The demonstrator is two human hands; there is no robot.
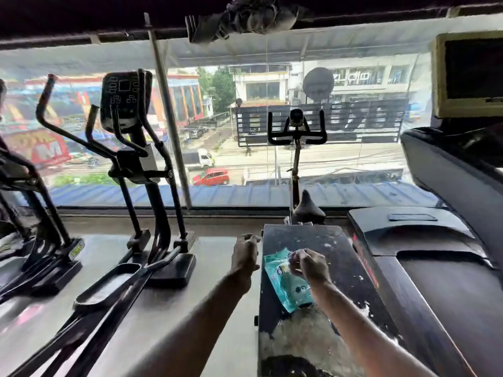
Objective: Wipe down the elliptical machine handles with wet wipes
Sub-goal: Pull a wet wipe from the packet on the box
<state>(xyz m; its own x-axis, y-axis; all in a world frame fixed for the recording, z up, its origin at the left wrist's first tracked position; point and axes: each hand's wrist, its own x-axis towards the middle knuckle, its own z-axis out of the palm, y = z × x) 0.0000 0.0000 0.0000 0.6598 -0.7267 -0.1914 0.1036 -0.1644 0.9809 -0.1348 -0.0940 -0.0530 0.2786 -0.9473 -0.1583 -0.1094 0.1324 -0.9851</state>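
A gym: elliptical machine (136, 159); spin bike (298, 137); treadmill (435, 254).

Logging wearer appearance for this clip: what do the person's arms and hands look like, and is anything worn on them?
The left forearm and right forearm are bare to the frame edge, with no sleeves showing. The left hand and right hand are ungloved; no watch, band or ring is visible.

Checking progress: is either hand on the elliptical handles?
No, the right hand pinches the wipes pack on the bench and the left hand is at the bench's edge.
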